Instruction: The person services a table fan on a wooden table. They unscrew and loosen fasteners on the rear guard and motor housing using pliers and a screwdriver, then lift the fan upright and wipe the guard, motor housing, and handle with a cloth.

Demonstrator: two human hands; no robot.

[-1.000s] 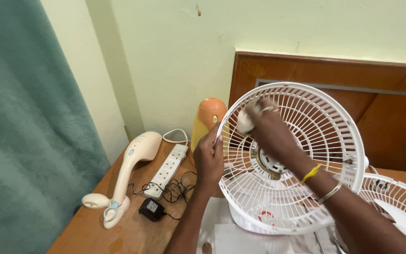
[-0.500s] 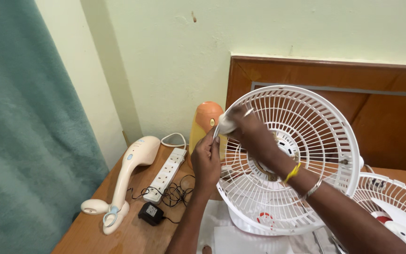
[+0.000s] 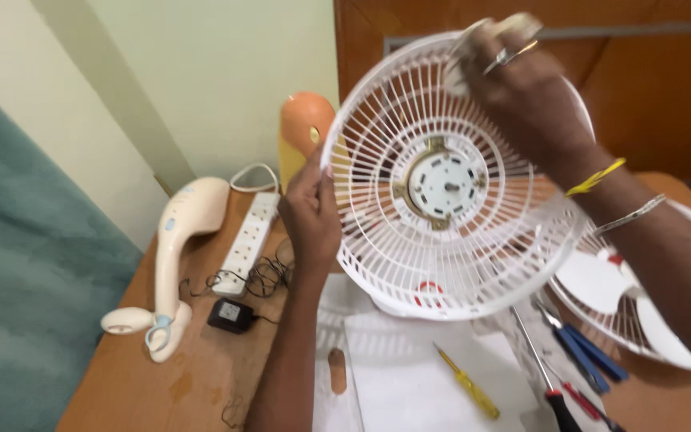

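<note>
My left hand [image 3: 309, 212] grips the left rim of a round white fan guard [image 3: 409, 240], which stands upright above the table with its motor hub [image 3: 444, 182] facing me. My right hand [image 3: 525, 84] is at the guard's upper right and presses a small pale cloth [image 3: 473, 40] against the wires. A yellow band and a thin bangle sit on my right wrist.
A second white fan guard [image 3: 641, 312] lies at the right. On white paper [image 3: 409, 376] below lie a yellow screwdriver [image 3: 467, 382], blue-handled pliers [image 3: 581, 348] and a red-handled tool [image 3: 577, 396]. At the left are a cream handheld appliance [image 3: 173, 248], a white power strip [image 3: 248, 244], a black adapter [image 3: 231, 314] and an orange object [image 3: 305, 128]. A teal curtain [image 3: 25, 320] hangs at far left.
My right hand with the cloth has slid from the guard's upper left across the top to its upper right. My left hand has kept its hold on the left rim.
</note>
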